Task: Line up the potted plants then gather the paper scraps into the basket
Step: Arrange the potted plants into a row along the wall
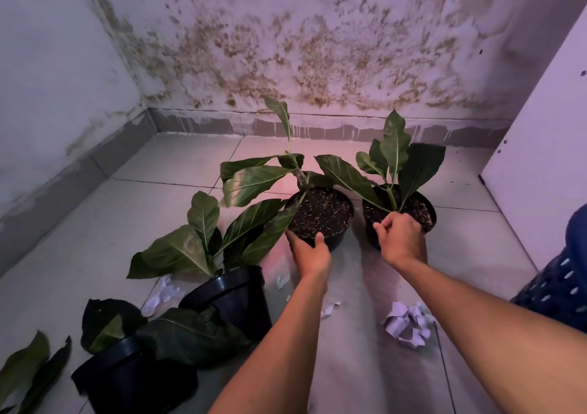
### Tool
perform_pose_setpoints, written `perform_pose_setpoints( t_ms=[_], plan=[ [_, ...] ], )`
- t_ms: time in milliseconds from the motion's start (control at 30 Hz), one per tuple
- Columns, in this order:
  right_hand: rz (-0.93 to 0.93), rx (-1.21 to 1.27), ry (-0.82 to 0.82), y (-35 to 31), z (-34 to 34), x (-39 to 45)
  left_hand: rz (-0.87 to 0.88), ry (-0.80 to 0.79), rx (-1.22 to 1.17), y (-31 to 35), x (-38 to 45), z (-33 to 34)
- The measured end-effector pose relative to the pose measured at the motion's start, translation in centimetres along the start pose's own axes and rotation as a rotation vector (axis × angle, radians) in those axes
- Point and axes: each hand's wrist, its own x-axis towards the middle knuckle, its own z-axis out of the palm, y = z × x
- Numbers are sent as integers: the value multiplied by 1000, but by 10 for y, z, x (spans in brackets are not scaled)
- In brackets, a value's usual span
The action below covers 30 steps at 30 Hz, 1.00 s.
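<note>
Closest to the person, low on the left, a black pot (127, 378) stands on the tiled floor (79, 232), its broad dark leaves drooping so far over the rim that the soil is hidden. Just past it a second black pot (236, 299) holds a plant with wide green leaves fanning up and to the left. White paper scraps (163, 297) lie crumpled beside that pot, a few small bits sit between the forearms, and a bigger crumpled wad (408, 323) rests on the tiles by the right arm. At the right edge, part of a dark blue perforated basket (559, 290) shows; what it holds cannot be seen.

Farther out, the left hand (309, 251) clasps the near rim of a third black pot (319, 216), thumb over the lip, its dark speckled soil fully exposed and its long stem leaning left. The right hand (401, 239) closes on the near rim of a fourth black pot (400, 213), just beside the third, with upright glossy leaves. Beyond stands a stained wall (317, 48).
</note>
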Motion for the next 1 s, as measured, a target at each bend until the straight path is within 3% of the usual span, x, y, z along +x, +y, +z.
perform_pose_setpoints(
  t_ms=[233, 433, 867, 1000],
  plan=[
    [-70, 38, -37, -10, -6, -10, 32, 38, 6, 8, -1, -9],
    [66, 312, -354, -39, 24, -17, 34, 27, -101, 6, 6, -8],
    [66, 256, -376, -54, 47, -18, 28, 21, -104, 5, 21, -23],
    [221, 193, -387, -57, 36, -17, 22, 98, 44, 22, -4, -24]
  ],
)
